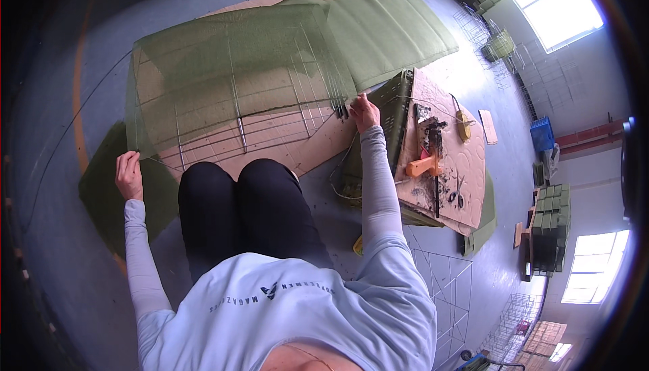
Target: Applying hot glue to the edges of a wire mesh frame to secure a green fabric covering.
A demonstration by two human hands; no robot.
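A sheer green mesh sheet [223,53] is spread over a metal wire frame [240,128] in front of my knees. The frame's near bars show bare below the sheet's edge. My left hand [128,176] is closed in a pinch on the sheet's near left corner. At its near right corner, my right hand [366,112] has its fingers pinched together on the mesh edge, close to the frame's end. Brown cardboard [318,144] lies under the frame. A larger green fabric sheet [399,33] rests just beyond, at the right.
At my right, a cardboard-topped stand [466,168] carries an orange-handled glue gun [424,165], black-handled scissors [458,194] and a yellow power strip [463,126]. Dark green material [101,188] lies on the floor at left. A wire panel [446,283] and stacked green boxes [549,226] are farther right.
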